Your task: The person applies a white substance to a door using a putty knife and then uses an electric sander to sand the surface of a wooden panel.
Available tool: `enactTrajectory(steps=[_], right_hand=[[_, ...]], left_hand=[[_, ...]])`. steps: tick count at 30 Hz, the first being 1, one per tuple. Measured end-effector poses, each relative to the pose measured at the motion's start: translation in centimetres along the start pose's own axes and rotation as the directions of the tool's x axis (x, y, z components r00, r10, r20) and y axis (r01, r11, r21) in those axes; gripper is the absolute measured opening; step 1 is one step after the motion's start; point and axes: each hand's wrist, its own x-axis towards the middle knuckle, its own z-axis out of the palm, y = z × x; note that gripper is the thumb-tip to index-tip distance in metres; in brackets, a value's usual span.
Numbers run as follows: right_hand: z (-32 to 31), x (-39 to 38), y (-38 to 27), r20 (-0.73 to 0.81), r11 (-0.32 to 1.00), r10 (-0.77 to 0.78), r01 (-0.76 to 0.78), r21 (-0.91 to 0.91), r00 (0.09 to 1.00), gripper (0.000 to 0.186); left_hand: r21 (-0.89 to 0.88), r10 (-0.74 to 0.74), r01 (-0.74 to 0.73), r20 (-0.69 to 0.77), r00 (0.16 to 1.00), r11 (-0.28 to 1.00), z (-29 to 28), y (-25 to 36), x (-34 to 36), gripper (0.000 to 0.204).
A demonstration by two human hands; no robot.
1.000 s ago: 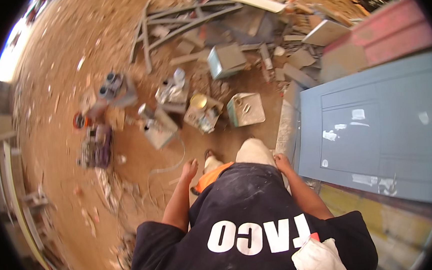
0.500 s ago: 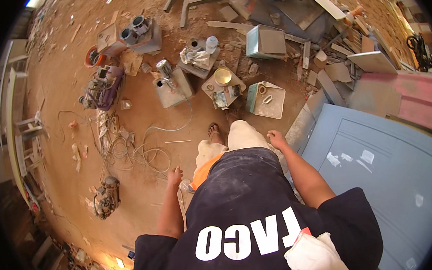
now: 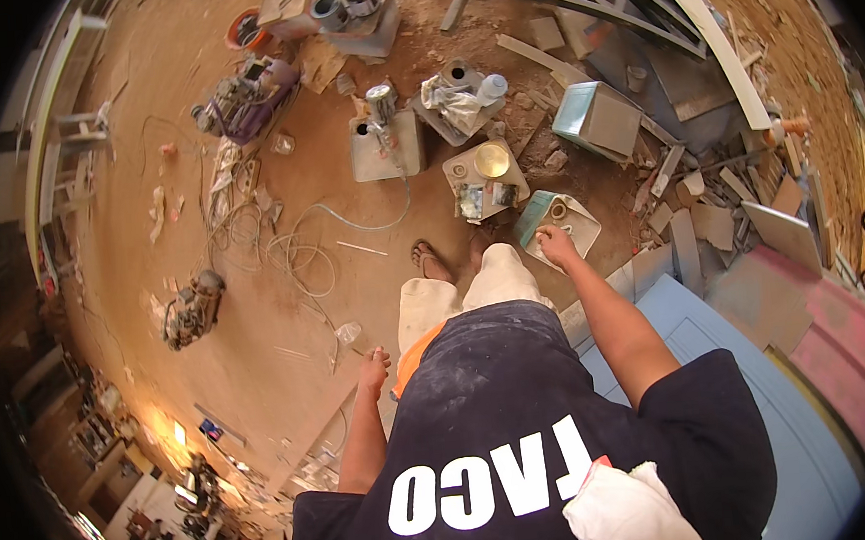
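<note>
My left hand [image 3: 372, 368] hangs beside my left hip, fingers loosely bent, with nothing seen in it. My right hand [image 3: 555, 245] is out in front of my right thigh, loosely curled, and no object shows in it. In the picture it overlaps the near edge of a cut-open metal can [image 3: 584, 227] with a roll of tape inside; whether they touch I cannot tell. Left of that can stands a square tin [image 3: 460, 171] with a bowl of yellowish liquid [image 3: 492, 159] on top.
More square tins [image 3: 370, 164] stand ahead, one carrying a spray gun cup [image 3: 380, 101]. A thin hose [image 3: 302, 264] coils on the dirt floor. Compressors [image 3: 195, 309] are at left. Scrap wood [image 3: 710, 220] and a blue door panel [image 3: 693, 337] lie right.
My view has shifted, so the tins sit further right and the blue panel lower. My right hand has moved forward toward the cut-open can; my left hand stays by my hip.
</note>
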Motion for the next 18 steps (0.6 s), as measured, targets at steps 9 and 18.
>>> enactTrajectory(steps=[9,18], right_hand=[[0.0,3.2,-1.9,0.113,0.987,-0.054,0.07,-0.143,0.992,0.037],[3.4,3.0,-6.8,0.061,0.978,-0.095,0.104,-0.183,0.994,0.039]], left_hand=[[-0.183,-0.056,0.043,-0.068,0.996,0.982,0.9,-3.1,-1.4,0.048],[0.086,0.182,-0.173,-0.1,0.978,0.981,-2.2,-4.1,2.2,0.048]])
